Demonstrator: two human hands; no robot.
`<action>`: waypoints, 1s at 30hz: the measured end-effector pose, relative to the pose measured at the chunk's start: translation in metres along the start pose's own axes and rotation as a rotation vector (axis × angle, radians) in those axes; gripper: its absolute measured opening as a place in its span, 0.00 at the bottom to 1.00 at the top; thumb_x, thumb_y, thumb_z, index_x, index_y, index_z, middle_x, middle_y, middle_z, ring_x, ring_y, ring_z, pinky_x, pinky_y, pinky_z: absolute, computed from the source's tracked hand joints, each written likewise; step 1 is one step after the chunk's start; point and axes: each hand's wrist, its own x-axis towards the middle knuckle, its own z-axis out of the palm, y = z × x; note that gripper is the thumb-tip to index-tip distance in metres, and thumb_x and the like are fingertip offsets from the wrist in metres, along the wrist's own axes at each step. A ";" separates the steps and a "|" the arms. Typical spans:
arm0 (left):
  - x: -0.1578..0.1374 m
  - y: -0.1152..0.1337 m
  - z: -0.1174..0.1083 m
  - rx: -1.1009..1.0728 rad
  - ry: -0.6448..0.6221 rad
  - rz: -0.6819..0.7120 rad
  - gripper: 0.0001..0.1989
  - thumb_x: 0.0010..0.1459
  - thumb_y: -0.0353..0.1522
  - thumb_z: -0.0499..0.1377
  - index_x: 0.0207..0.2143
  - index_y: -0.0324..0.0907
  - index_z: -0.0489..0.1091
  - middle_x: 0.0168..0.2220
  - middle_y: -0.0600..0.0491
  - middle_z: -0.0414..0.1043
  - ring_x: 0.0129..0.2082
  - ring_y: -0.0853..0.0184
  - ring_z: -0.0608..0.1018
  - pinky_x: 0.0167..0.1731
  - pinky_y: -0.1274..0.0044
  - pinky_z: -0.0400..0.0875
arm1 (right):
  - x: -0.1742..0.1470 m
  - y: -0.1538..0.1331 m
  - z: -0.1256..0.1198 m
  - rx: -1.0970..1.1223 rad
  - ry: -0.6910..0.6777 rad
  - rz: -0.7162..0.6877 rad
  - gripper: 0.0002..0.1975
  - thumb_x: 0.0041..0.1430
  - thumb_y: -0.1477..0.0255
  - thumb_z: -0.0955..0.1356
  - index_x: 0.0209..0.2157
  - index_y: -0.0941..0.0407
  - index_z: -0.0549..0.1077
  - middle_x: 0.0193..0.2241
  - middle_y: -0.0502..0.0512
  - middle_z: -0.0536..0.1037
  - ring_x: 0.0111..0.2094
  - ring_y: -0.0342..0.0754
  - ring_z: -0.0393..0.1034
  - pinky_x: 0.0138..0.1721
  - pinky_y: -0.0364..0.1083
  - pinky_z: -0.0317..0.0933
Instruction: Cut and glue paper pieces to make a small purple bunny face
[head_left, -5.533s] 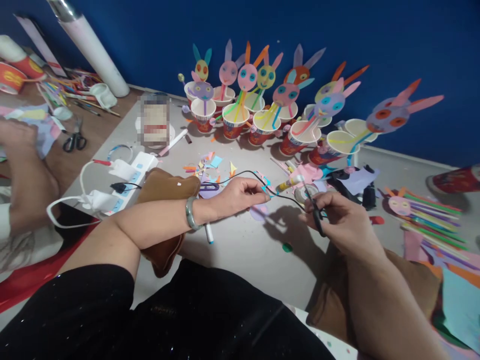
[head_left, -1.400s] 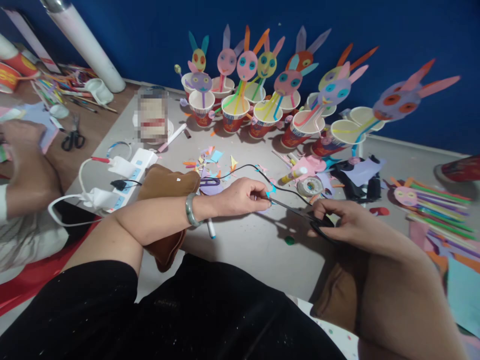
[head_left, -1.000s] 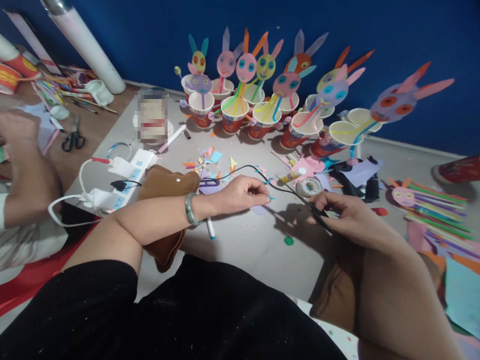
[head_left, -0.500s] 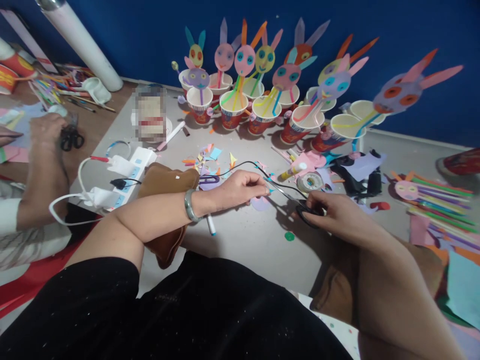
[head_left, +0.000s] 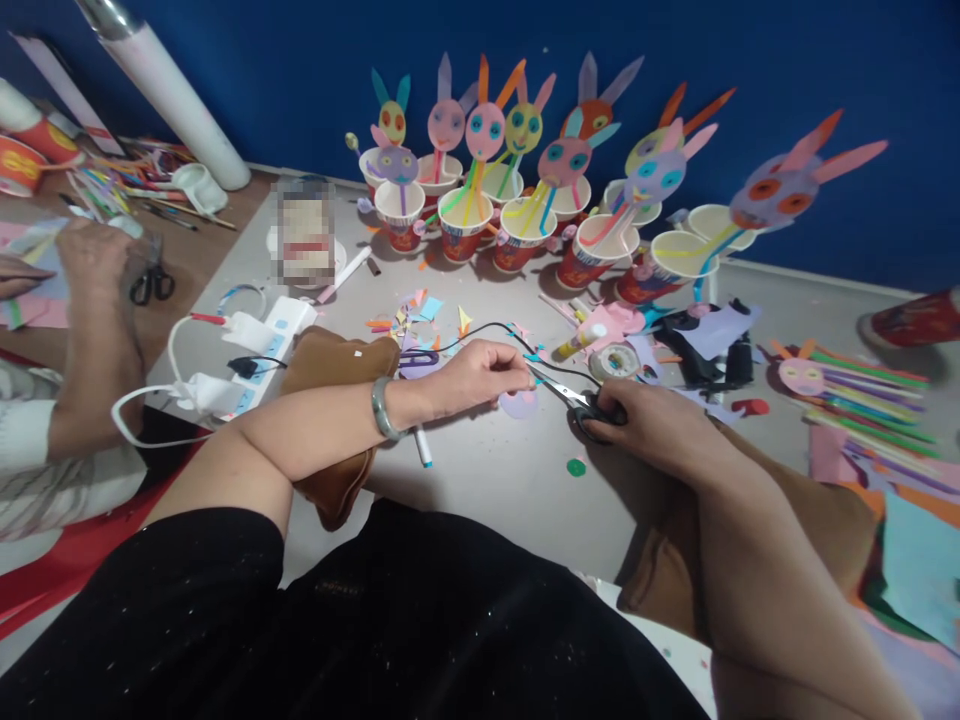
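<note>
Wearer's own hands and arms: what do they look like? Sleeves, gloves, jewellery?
Both ungloved. The left hand has a smooth, rounded grey-green bangle at the wrist; above it the forearm is bare up to a black sleeve dotted with small pale specks. The right hand shows no bangle, and no sleeve is visible on that arm.

plain deep-blue wall (head_left: 225,60) stands behind grey tabletop (head_left: 510,470); pale strip (head_left: 817,277) along tabletop's far edge. brown wood-look surface (head_left: 201,248) adjoins tabletop's left side. light strongest mid-tabletop, dimmer rightward. white dotted patch (head_left: 679,640) below tabletop's near edge, nature unclear.
</note>
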 end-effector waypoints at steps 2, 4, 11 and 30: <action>0.000 -0.002 -0.001 0.005 -0.004 0.015 0.09 0.55 0.34 0.63 0.26 0.39 0.69 0.22 0.61 0.65 0.19 0.79 0.66 0.21 0.81 0.61 | 0.001 0.004 0.002 -0.006 0.039 -0.050 0.12 0.52 0.64 0.73 0.26 0.51 0.67 0.27 0.56 0.75 0.28 0.53 0.68 0.27 0.48 0.52; 0.000 -0.004 -0.001 0.009 -0.005 0.021 0.09 0.56 0.34 0.62 0.26 0.39 0.69 0.21 0.61 0.65 0.18 0.79 0.66 0.21 0.81 0.61 | 0.000 0.006 0.002 -0.009 0.093 -0.113 0.11 0.52 0.64 0.74 0.27 0.52 0.69 0.31 0.59 0.76 0.34 0.57 0.71 0.31 0.50 0.57; -0.003 -0.005 0.003 0.060 -0.021 -0.011 0.08 0.56 0.34 0.62 0.28 0.39 0.71 0.22 0.60 0.67 0.18 0.79 0.65 0.20 0.81 0.58 | -0.014 -0.026 -0.012 0.570 0.238 -0.150 0.13 0.58 0.57 0.71 0.31 0.52 0.75 0.28 0.54 0.79 0.29 0.50 0.71 0.34 0.50 0.64; -0.005 -0.003 0.013 0.019 -0.054 -0.086 0.08 0.56 0.33 0.63 0.27 0.38 0.72 0.20 0.60 0.65 0.18 0.79 0.66 0.19 0.82 0.58 | -0.008 -0.066 0.005 1.093 0.163 -0.009 0.15 0.54 0.57 0.74 0.28 0.55 0.74 0.19 0.48 0.72 0.20 0.41 0.62 0.20 0.42 0.55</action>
